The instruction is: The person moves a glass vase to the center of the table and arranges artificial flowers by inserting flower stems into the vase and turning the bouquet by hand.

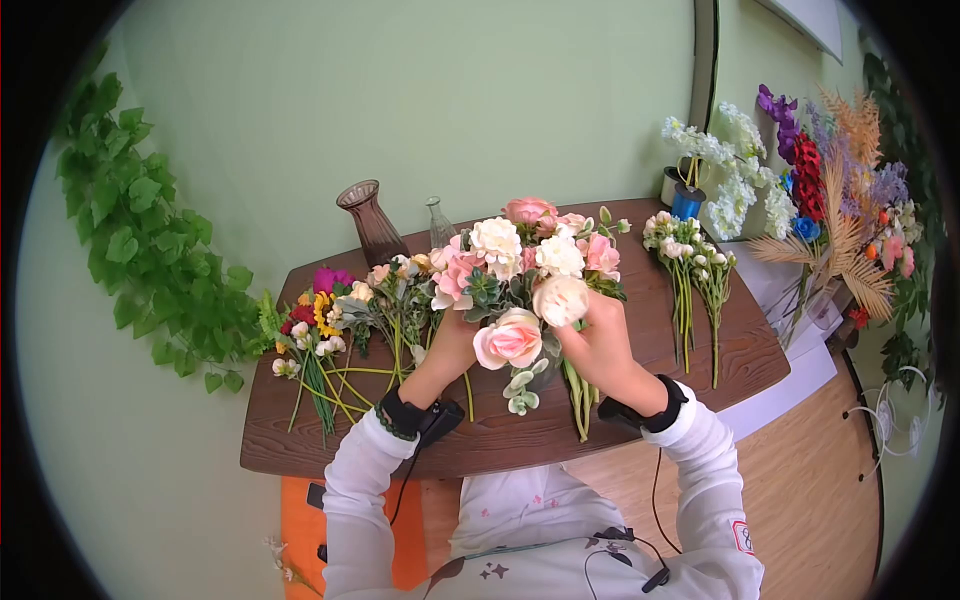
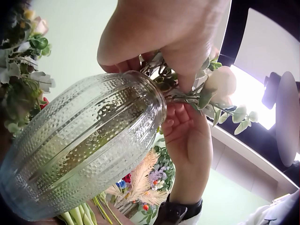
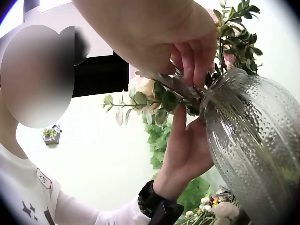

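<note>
Two hands meet at the vase's mouth, one on each side of the stems

Here's the table (image 1: 750, 350), dark wood and curved along its edge, and over it the bouquet (image 1: 558, 255) spreads pink and white between the hands. Beneath the blooms sits the clear vase (image 2: 89, 126), ribbed and dimpled, and this is where it all turns: the body runs away from the hands, the stems (image 2: 180, 98) come out at the mouth, and the fingers are right there at the rim. In both wrist views its long axis slants across the frame; whether it truly leans, I cannot tell.

Left hand (image 1: 445, 350) on one flank, right hand (image 1: 600, 345) on the other, and neither is clearly nearer! The left has its fingers curled in behind the rim, thumb close against the stems, hardly any gap, pinching the bouquet. The right bends its fingers down onto the stems, nearly closed, pinching there too; how firmly either one grips, I cannot tell.

Now, view against view: the head camera gives us the flower heads, the cream rose (image 1: 560, 300) by the right hand, the pink rose (image 1: 508, 340) nearer the left, but the blooms cover the mouth. The wrist cameras open that up, showing rim, neck and fingertips among the leaves (image 3: 169, 101).
</note>
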### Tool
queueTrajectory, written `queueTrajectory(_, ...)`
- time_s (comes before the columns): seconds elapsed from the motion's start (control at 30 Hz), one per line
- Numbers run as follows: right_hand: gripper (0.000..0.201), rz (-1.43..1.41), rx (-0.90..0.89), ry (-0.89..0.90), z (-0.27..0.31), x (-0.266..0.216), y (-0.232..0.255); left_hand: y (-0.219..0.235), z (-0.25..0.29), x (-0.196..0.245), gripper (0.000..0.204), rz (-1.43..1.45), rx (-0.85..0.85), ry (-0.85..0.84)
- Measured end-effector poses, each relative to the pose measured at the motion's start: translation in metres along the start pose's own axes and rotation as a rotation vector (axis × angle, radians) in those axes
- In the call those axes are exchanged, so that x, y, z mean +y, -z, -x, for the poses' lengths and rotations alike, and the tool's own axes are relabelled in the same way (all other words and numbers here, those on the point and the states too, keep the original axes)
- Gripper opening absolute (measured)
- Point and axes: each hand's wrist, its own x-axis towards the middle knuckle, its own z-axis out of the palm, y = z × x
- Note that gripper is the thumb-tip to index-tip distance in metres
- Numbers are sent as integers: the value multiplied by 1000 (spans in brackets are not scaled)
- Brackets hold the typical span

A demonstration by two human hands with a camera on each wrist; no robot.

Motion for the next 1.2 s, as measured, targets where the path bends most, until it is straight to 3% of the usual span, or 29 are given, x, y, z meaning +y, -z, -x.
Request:
queueTrajectory(0.13, 15, 20, 17, -16, 0, 3, -3, 3, 1, 4, 30, -32, -3, 154)
queueTrajectory(0.23, 16, 46, -99, -90, -1, 4, -1, -3, -1, 16, 29, 19, 33, 103)
queueTrajectory(0.3, 21, 131, -142, 5, -1, 6, -1, -3, -2, 17, 28, 25, 34, 86)
queueTrajectory(0.43, 30, 139, -159, -22, 0, 7, 0, -6, -6, 20, 45, 62, -13, 127)
queueTrajectory(0.53, 28, 173, -111, 100, 0, 10, -3, -6, -11, 16, 62, 82, -81, 192)
queueTrajectory(0.63, 37, 197, -181, 33, 3, 9, -2, -6, -7, 3, 67, 175, -66, 162)
queueTrajectory(0.7, 34, 197, -208, 17, 4, 4, 0, -7, -6, -8, 45, 101, 34, -49)
queueTrajectory(0.87, 32, 218, -162, 92, 7, 9, -2, -12, -4, -4, 44, -52, 51, -136)
queueTrajectory(0.97, 31, 239, -139, 144, 8, 9, -4, -20, -4, -9, 42, 141, 192, -204)
queueTrajectory(1.03, 30, 270, -150, 176, 10, 11, -5, -17, -7, -22, 41, 110, 152, -85)
queueTrajectory(1.13, 32, 319, -151, 189, 12, 15, -5, -18, -7, 5, 41, 124, 128, -36)
queueTrajectory(1.17, 33, 312, -145, 191, 12, 14, -5, -11, -5, 5, 52, 29, 33, 71)
queueTrajectory(1.2, 33, 323, -143, 185, 12, 13, -6, -10, -4, 1, 51, -3, 64, 83)
